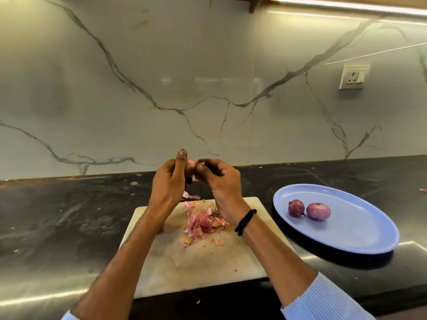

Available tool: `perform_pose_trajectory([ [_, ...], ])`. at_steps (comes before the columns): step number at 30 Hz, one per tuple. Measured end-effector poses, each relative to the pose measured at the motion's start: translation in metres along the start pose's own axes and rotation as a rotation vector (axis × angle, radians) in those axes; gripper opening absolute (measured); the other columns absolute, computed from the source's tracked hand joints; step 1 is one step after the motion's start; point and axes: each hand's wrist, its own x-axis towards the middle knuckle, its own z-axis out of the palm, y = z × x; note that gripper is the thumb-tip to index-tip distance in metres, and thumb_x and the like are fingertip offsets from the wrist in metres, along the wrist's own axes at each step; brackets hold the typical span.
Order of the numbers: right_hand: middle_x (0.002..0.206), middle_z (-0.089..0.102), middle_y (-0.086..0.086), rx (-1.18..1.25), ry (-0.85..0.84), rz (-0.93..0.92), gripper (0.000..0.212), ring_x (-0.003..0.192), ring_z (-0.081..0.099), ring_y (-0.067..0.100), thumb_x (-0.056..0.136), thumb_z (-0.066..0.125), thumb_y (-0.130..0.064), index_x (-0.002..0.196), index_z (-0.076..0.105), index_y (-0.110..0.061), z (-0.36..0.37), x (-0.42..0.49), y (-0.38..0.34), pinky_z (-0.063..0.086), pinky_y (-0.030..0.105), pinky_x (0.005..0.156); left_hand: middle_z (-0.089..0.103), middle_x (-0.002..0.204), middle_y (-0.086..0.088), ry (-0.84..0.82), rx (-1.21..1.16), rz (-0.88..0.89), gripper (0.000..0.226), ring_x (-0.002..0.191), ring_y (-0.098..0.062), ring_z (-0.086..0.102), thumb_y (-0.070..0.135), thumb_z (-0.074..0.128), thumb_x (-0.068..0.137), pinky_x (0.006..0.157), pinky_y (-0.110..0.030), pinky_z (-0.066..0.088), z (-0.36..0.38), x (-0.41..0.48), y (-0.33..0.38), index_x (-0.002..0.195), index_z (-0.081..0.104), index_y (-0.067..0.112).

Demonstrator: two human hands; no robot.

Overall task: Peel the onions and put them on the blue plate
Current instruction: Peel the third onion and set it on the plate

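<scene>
left hand [168, 181]: raised over far edge of cutting board [184, 266], fingers curled round held onion [191, 166], one digit sticking up.
right hand [219, 181]: same height, just beside left, thumb & fingertips pinching onion's right side; black wristband [245, 221] on wrist.
held onion: btw both hands, mostly hidden, only a pale pink patch showing; how much skin is left, can't tell.
peel pile [203, 221]: pink/orange skins heaped on far half of board, below the hands; a few scraps on counter [57, 215] just past board's far edge.
cutting board: pale, stained, nr counter's front edge, approx ctr.
blue plate [360, 229]: oval, on counter just right of board, not touching it.
plate onions: two, left onion [296, 207] & right onion [318, 211], purple, side by side on plate's far-left part; touching or just apart, can't tell.
counter: dark, glossy, w/ light streaks nr front edge.
backsplash [138, 77]: white marble w/ grey veins, rising from counter's far edge; wall socket [353, 76] upper right.
sleeves [323, 299]: light blue, ribbed, covering upper forearms only.
</scene>
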Motion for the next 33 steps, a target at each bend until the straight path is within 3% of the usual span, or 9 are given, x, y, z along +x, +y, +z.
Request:
perform_pose_trajectory([
  [4,0.101,0.072,0.022,0.082,0.012,0.065,0.024,0.092,0.071,0.032,0.087,0.074,-0.011,0.107,0.069,0.002,0.006,-0.001,0.004,0.059,0.043,0.087,0.07,0.087,-0.001,0.032,0.006,0.053,0.045,0.08,-0.018,0.068,0.058,0.043,0.099,0.076,-0.04,0.058,0.003,-0.002,0.004,0.097,0.064,0.018],
  [8,0.094,0.071,0.018,0.232,-0.021,0.121,0.022,0.084,0.068,0.024,0.085,0.073,-0.009,0.103,0.069,0.003,0.008,-0.003,0.0,0.058,0.033,0.08,0.066,0.086,0.004,0.047,0.014,0.096,0.037,0.074,-0.005,0.065,0.05,0.043,0.101,0.069,-0.027,0.052,0.003,-0.005,0.005,0.107,0.055,0.015],
  [11,0.092,0.071,0.014,0.332,-0.051,0.169,0.023,0.084,0.068,0.022,0.079,0.074,-0.012,0.099,0.069,-0.002,0.008,-0.004,-0.003,0.058,0.029,0.077,0.068,0.085,0.0,0.025,0.066,0.14,0.039,0.074,-0.006,0.067,0.054,0.041,0.1,0.07,-0.036,0.057,0.002,-0.007,0.005,0.107,0.049,0.017],
  [13,0.093,0.071,0.014,0.349,-0.059,0.184,0.017,0.086,0.068,0.022,0.083,0.072,-0.009,0.099,0.07,-0.002,0.007,-0.004,-0.003,0.058,0.029,0.077,0.069,0.084,-0.003,0.013,0.104,0.164,0.041,0.076,-0.015,0.069,0.058,0.04,0.099,0.069,-0.042,0.058,0.002,-0.009,0.005,0.106,0.046,0.018],
  [15,0.091,0.071,0.014,0.336,-0.064,0.174,0.011,0.085,0.068,0.022,0.086,0.07,-0.006,0.096,0.071,-0.002,0.007,-0.004,-0.003,0.057,0.029,0.078,0.068,0.082,-0.001,0.015,0.129,0.186,0.042,0.071,-0.011,0.067,0.057,0.04,0.099,0.063,-0.041,0.056,0.003,-0.01,0.007,0.104,0.043,0.016],
  [20,0.088,0.071,0.014,0.226,-0.051,0.109,0.008,0.084,0.066,0.021,0.088,0.068,-0.002,0.094,0.073,0.0,0.006,-0.005,-0.004,0.056,0.029,0.082,0.065,0.081,0.003,-0.002,0.111,0.167,0.036,0.068,0.008,0.064,0.045,0.042,0.103,0.056,-0.013,0.047,0.003,-0.009,0.008,0.1,0.044,0.008],
  [25,0.078,0.069,0.006,0.182,-0.068,0.086,0.019,0.077,0.062,0.015,0.092,0.062,0.003,0.082,0.075,-0.008,0.006,-0.007,-0.01,0.055,0.024,0.076,0.052,0.078,-0.001,-0.05,-0.013,0.119,0.035,0.07,-0.013,0.056,0.04,0.04,0.106,0.07,-0.045,0.055,0.004,-0.008,0.008,0.09,0.046,0.009],
  [30,0.076,0.064,0.008,0.292,-0.109,0.157,0.021,0.077,0.057,0.017,0.093,0.058,0.006,0.081,0.072,-0.005,0.004,-0.006,-0.015,0.052,0.024,0.074,0.047,0.088,-0.014,-0.096,-0.231,-0.008,0.044,0.076,-0.028,0.051,0.039,0.041,0.106,0.061,-0.032,0.05,0.006,-0.006,0.01,0.099,0.047,-0.005],
  [33,0.073,0.064,0.005,0.368,-0.106,0.201,0.021,0.073,0.056,0.014,0.094,0.056,0.006,0.082,0.071,-0.004,0.003,-0.003,-0.016,0.05,0.022,0.07,0.049,0.078,-0.014,-0.091,-0.331,-0.109,0.039,0.06,-0.02,0.05,0.039,0.042,0.106,0.048,-0.023,0.043,0.011,-0.006,0.01,0.089,0.05,0.005],
])
